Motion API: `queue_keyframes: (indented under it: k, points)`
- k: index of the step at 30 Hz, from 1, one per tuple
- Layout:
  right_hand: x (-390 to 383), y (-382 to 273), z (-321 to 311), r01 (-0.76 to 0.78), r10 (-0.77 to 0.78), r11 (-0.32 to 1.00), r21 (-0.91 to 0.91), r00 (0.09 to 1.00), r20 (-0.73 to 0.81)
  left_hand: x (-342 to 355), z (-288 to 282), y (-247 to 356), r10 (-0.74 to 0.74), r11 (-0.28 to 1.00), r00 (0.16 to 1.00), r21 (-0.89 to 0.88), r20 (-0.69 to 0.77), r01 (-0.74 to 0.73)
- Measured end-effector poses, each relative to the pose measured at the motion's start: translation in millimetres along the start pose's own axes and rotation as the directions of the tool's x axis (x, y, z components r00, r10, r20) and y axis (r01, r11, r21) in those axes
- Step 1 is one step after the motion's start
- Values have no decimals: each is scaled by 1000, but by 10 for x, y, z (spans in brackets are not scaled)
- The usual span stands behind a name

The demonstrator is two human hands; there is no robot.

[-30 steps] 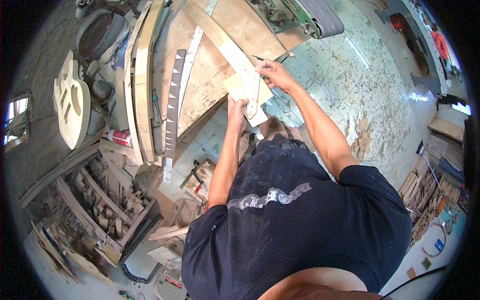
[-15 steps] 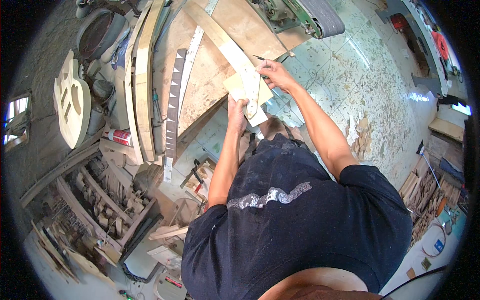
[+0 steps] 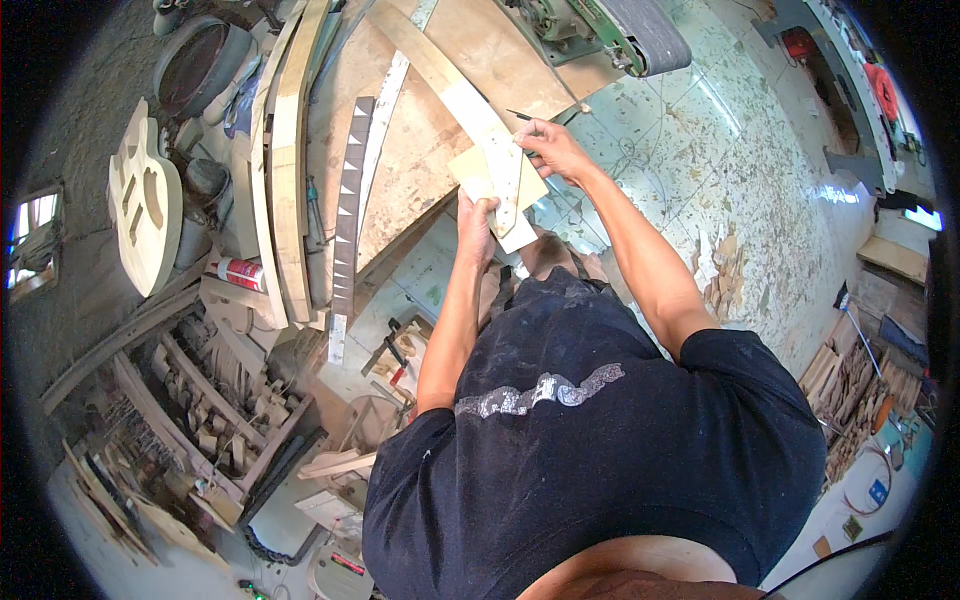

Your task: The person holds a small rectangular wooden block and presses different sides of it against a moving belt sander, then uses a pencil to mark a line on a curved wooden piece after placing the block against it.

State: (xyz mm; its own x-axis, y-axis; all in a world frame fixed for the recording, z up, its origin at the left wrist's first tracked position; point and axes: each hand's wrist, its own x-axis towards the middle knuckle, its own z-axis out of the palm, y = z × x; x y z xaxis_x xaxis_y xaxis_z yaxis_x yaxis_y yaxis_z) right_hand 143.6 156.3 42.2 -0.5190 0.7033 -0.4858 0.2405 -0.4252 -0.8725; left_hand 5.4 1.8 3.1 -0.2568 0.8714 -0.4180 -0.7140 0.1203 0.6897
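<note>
A long pale wooden board (image 3: 440, 72) runs from the bench toward my body. Near its close end lies a white, spotted template-like strip (image 3: 503, 180), over a thin square yellowish piece (image 3: 468, 165). My left hand (image 3: 475, 222) is closed around the left edge of this stack, thumb on top. Pinched in my right hand (image 3: 552, 150) is a slim dark pencil (image 3: 518, 115), and the fingertips rest by the strip's right edge. The pencil's lower end is hidden by the fingers.
A wooden workbench (image 3: 400, 190) carries a dark fretboard-like strip (image 3: 352, 190) with pale triangles, curved wooden strips (image 3: 287, 150) and a screwdriver (image 3: 313, 205). A green belt sander (image 3: 640, 40) stands ahead. Left are a pale guitar body (image 3: 145, 200) and a crate of wood offcuts (image 3: 215, 410).
</note>
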Motion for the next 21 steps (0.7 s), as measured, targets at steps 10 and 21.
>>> queue_keyframes:
  k: [10, 21]
  points:
    - [3, 21, 42, -45, 45, 999, 12, 999, -25, 18, -39, -9, 19, 1000, 1000, 11, 9, -19]
    - [71, 144, 53, -30, 32, 999, 28, 999, -44, 2, -58, 13, -6, 1000, 1000, 15, -7, 6]
